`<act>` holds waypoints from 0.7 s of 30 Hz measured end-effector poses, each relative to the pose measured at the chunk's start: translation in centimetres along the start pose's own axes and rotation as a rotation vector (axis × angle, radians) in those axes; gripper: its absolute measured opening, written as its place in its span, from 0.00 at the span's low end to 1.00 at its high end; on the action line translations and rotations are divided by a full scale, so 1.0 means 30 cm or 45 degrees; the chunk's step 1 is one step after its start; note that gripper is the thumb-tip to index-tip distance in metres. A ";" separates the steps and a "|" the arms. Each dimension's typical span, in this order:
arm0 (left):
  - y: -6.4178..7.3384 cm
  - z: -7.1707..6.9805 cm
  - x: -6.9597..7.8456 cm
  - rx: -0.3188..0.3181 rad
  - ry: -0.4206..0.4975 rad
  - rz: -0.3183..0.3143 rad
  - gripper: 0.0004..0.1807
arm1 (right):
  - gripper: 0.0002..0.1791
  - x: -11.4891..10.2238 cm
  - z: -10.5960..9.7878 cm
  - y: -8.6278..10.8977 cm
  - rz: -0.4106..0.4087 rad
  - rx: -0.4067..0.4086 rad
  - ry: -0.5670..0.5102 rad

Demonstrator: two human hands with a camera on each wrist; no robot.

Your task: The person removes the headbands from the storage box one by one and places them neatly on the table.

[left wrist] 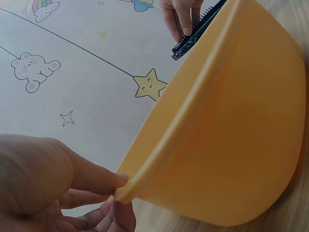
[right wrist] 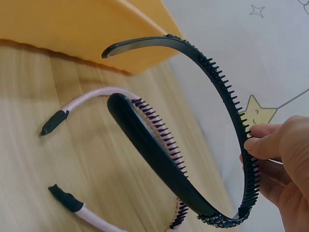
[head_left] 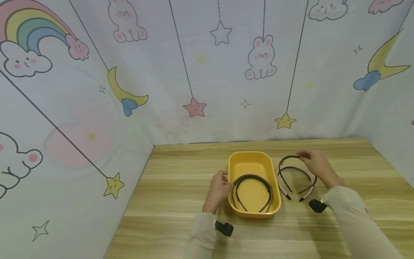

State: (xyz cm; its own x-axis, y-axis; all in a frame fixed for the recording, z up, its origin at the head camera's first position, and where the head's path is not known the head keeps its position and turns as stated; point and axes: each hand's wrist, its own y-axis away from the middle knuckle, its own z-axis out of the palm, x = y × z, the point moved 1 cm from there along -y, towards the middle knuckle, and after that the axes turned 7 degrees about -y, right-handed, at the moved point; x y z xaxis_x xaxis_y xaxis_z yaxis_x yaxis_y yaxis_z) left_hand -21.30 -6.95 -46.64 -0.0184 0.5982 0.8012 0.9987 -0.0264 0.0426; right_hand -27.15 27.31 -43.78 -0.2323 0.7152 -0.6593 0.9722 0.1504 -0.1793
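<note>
A yellow plastic basin [head_left: 253, 215] stands on the table, with dark toothed headbands [head_left: 253, 176] lying inside it. At its left side my left hand [head_left: 218, 190] pinches the rim between thumb and fingers, as the left wrist view shows. To the right of the basin, my right hand [head_left: 318, 167] holds up a black toothed headband [right wrist: 236, 113] by the middle of its arch, its two ends pointing away from the fingers. Below it a pink headband [right wrist: 89, 92] with black tips and dark teeth lies on the table, partly covered in view by the black one.
The wood-grain table [head_left: 174, 187] meets a white cloth wall [head_left: 226, 126] with printed stars, moons and bunnies at the back. Similar cloth stands at left and right. A black wrist camera [head_left: 224, 228] sits on the left sleeve, another [head_left: 317, 205] on the right.
</note>
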 end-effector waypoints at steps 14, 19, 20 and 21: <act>-0.001 0.000 0.001 0.003 -0.007 -0.005 0.21 | 0.13 0.099 -0.018 0.027 -0.055 0.045 0.000; -0.001 -0.002 0.002 0.005 0.000 -0.001 0.21 | 0.13 0.144 -0.026 0.041 -0.066 0.066 0.017; -0.002 -0.002 0.002 0.005 0.003 -0.002 0.21 | 0.13 0.151 -0.028 0.045 -0.059 0.063 0.022; -0.002 -0.002 0.002 0.005 0.005 0.000 0.21 | 0.13 0.158 -0.030 0.048 -0.055 0.063 0.027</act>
State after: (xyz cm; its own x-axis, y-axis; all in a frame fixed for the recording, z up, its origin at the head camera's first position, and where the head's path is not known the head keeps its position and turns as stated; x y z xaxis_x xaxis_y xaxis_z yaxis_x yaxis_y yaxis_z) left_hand -21.37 -6.96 -46.55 -0.0188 0.5952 0.8034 0.9989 -0.0233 0.0406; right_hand -26.81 31.54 -46.52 -0.2731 0.7229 -0.6347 0.9585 0.1483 -0.2436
